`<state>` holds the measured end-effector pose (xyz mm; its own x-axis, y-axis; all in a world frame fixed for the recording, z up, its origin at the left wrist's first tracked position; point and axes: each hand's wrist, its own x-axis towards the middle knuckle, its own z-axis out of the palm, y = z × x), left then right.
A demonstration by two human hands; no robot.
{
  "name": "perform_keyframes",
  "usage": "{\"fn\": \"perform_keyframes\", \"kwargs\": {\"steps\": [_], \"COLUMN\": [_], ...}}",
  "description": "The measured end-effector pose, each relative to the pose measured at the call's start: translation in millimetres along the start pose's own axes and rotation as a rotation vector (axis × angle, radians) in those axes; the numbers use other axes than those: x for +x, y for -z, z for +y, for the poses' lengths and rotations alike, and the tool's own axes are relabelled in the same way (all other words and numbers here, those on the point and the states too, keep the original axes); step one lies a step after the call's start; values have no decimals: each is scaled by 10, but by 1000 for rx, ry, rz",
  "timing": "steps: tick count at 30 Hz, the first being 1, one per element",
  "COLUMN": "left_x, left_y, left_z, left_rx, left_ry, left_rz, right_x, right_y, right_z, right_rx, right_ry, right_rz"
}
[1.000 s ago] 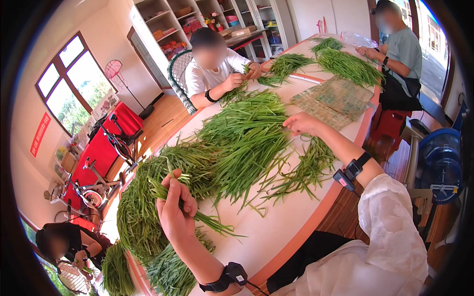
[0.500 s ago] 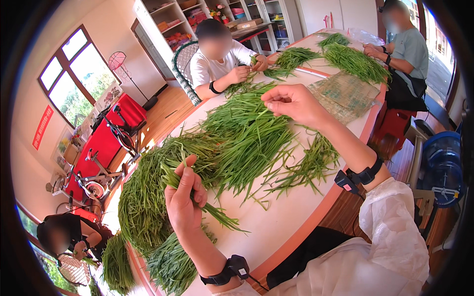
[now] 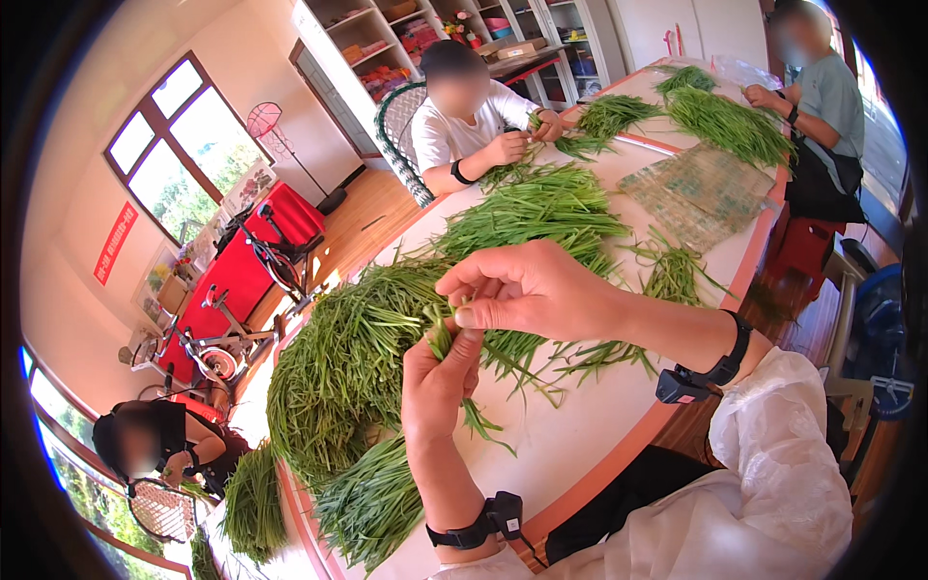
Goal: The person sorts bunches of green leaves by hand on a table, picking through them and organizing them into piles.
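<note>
My left hand (image 3: 437,401) is closed around a small bunch of green chives (image 3: 483,425), whose leafy ends hang out below the fist. At the bunch's upper end my right hand (image 3: 532,295) pinches the pale stalk tips, its thumb touching or nearly touching the left thumb. What lies between those fingertips is partly hidden. Both hands are above the white table (image 3: 570,449). A big heap of chives (image 3: 338,372) lies just left of them, with another pile (image 3: 536,208) beyond. A darker bundle (image 3: 372,507) rests below my left hand.
Loose chives (image 3: 677,275) are scattered right of the far pile. A woven sheet (image 3: 696,198) lies flat near the table's right edge. One person (image 3: 464,135) handles stalks across the table; another (image 3: 826,106) sits at far right, and a third (image 3: 159,445) at lower left.
My right hand has come down and left from above the far pile to the bunch in my left hand. The view has shifted slightly, moving the scene rightward.
</note>
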<state>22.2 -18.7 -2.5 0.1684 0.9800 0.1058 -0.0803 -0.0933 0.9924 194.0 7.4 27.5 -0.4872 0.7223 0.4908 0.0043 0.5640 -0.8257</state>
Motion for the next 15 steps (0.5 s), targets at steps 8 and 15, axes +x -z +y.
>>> {"fn": "perform_keyframes", "kwargs": {"steps": [8,15], "left_x": [33,62], "left_y": [37,92], "left_z": [54,31], "left_rx": [-244,-277], "left_ry": [-92,-155], "left_rz": [116,285], "right_x": [-267,-566], "right_y": [-428,-681], "right_z": [510,623], "right_rx": [106,222], "right_ry": [-217,-357], "right_rz": [-166,-206]}}
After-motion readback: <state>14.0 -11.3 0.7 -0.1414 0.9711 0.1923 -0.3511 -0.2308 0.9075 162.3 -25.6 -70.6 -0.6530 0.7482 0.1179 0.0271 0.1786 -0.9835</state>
